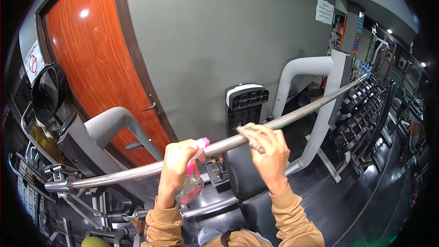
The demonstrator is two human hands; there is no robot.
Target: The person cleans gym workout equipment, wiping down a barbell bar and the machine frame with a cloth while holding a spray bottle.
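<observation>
Through the head camera, my left hand (176, 167) gripped a pink spray bottle (191, 184), its nozzle just beside the barbell (302, 110). My right hand (270, 153) pressed a folded cloth (247, 131) onto that bar, fingers closed over it. The bar crossed above the black bench (242, 174), before a grey wall (219, 36) and wooden door (98, 59).

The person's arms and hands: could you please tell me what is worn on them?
Both arms wear long tan-orange sleeves of a soft sweatshirt-like fabric, with ribbed cuffs ending at the wrists. The left hand is bare, with no glove. The right hand is bare too, but carries a thin ring on one finger.
</observation>
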